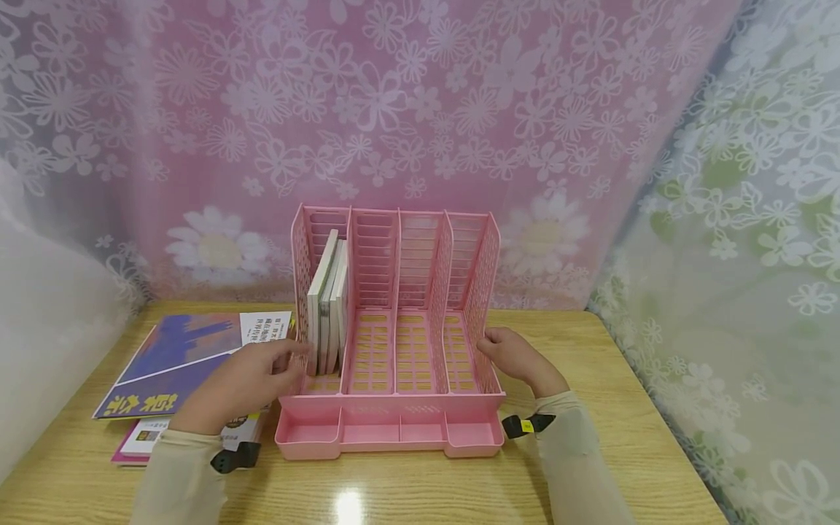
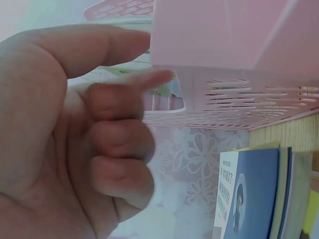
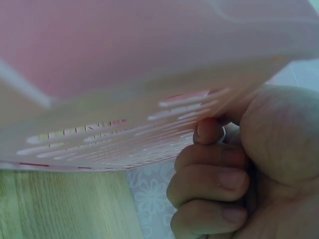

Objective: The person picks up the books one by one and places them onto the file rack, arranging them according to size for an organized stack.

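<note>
A pink plastic desk file rack point(image 1: 394, 405) with upright dividers stands on the table between my two hands. Several thin books point(image 1: 326, 313) stand upright in its leftmost slot, leaning a little. My left hand point(image 1: 239, 375) pinches the front edge of the rack's left side wall between thumb and index finger; the other fingers are curled in the left wrist view. On the opposite side, my right hand point(image 1: 520, 359) grips the right side wall point(image 3: 114, 134) with thumb and index finger, its other fingers curled outside the wall.
Left of the rack lies a stack of books, topped by a blue and purple book point(image 1: 190, 357), with a magenta-edged book point(image 1: 134, 441) lower down. The wooden table point(image 1: 564, 467) ends at a flowered curtain point(image 1: 394, 109) behind and another fabric point(image 1: 748, 240) on the right.
</note>
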Demonstrator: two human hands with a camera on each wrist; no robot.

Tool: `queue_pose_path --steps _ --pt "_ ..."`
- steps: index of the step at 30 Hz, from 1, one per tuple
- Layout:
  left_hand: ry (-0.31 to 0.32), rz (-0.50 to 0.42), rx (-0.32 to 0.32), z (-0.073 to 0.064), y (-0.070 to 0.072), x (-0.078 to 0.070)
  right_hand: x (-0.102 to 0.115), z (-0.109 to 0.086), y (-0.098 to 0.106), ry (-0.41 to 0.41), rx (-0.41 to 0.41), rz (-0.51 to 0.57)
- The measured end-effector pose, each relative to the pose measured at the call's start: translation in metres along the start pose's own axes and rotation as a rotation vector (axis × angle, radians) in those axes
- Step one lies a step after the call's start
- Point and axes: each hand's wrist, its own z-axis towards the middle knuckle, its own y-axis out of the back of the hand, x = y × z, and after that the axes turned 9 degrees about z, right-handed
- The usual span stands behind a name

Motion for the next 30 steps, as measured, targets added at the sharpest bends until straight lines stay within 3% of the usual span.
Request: queue_pose_path --steps 3,14,18,22,25,27,30 --pt "0.019 0.002 -0.009 0.0006 0.0013 -0.0007 0.0003 -0.0002 0.0003 0.0 0.002 0.001" --pt "-0.001 -0.014 0.059 0.0009 -0.0003 0.0006 0.0011 -0.0005 -0.0001 -0.007 -0.005 0.001" --pt "0.004 0.002 0.036 0.0009 -0.0016 0.0009 0.0014 -0.0012 -0.0004 -0.007 -0.004 0.006" --pt "0.047 0.039 -0.028 0.0012 -0.0017 0.0014 0.001 -0.002 0.0 -0.01 0.004 0.001" --pt "0.118 0.065 -0.078 0.0006 -0.0005 0.0013 0.0016 -0.0033 0.0008 -0.014 0.0 -0.018" --pt "0.164 0.079 -0.09 -0.0001 0.0001 0.0015 0.002 -0.0038 0.0015 -0.017 -0.002 -0.028" --pt "0.178 0.103 -0.081 -0.0014 0.0007 0.0022 0.0026 -0.0037 0.002 -0.02 0.001 -0.036"
